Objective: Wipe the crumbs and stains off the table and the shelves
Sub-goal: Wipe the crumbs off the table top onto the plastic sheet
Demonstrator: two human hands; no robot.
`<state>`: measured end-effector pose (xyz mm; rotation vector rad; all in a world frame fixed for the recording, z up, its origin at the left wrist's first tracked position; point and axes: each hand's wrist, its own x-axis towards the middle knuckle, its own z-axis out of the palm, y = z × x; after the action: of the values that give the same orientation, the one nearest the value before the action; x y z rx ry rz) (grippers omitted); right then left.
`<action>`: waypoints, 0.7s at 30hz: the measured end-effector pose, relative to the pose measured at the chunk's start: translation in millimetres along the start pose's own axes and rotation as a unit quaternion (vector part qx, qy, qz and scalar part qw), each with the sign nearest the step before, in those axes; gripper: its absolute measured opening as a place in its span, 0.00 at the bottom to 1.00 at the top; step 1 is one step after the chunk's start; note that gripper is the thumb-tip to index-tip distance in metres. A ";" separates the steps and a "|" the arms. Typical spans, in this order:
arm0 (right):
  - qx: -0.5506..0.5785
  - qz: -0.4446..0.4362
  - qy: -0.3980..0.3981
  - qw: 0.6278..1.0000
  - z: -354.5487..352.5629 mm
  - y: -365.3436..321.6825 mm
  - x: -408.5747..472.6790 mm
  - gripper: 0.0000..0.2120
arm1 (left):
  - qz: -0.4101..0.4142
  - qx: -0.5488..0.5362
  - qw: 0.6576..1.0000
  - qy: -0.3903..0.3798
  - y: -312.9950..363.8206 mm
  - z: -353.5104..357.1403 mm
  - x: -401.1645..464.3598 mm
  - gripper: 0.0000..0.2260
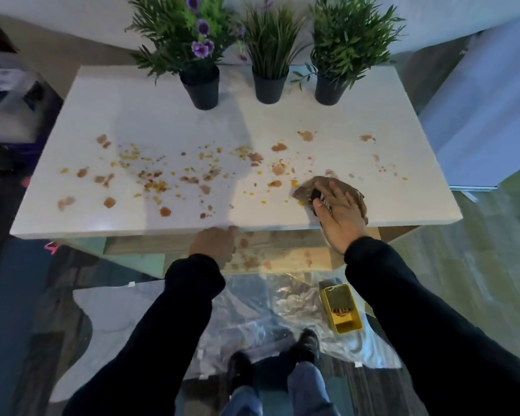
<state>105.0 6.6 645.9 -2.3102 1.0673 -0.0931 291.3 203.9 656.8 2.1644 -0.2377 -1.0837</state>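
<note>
A white table top (150, 115) is strewn with yellow crumbs (156, 186) and brown stains (278, 147) across its middle. My right hand (338, 216) presses flat on a brown cloth (356, 195) near the front right of the table. Just below the table's front edge, my left hand (215, 246) is cupped, fingers curled at the rim, with nothing visible in it. Under the top, a wooden shelf (285, 256) also carries brown stains.
Three black pots with green plants (203, 88) (269, 88) (329, 91) stand along the table's back edge. A clear plastic sheet (252, 319) covers the floor with a yellow bin (342, 307) on it. My feet (305, 343) stand below. A white cabinet (487, 115) is right.
</note>
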 end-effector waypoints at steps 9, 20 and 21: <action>0.593 0.224 0.262 0.728 -67.5 1.1 40.2 0.29 | 0.306 0.230 0.893 0.238 21.6 -91.1 36.1 0.12; 0.168 0.240 0.159 0.943 -46.3 33.5 106.4 0.34 | 0.319 0.260 0.842 0.348 -15.2 -85.0 87.2 0.17; 0.162 0.242 0.163 0.943 -45.9 35.6 114.8 0.35 | 0.323 0.255 0.841 0.351 -14.5 -84.7 87.9 0.17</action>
<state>145.2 -115.7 644.7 -1.7192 1.6234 -0.4328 409.5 218.3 626.3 2.4750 -0.9045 0.2106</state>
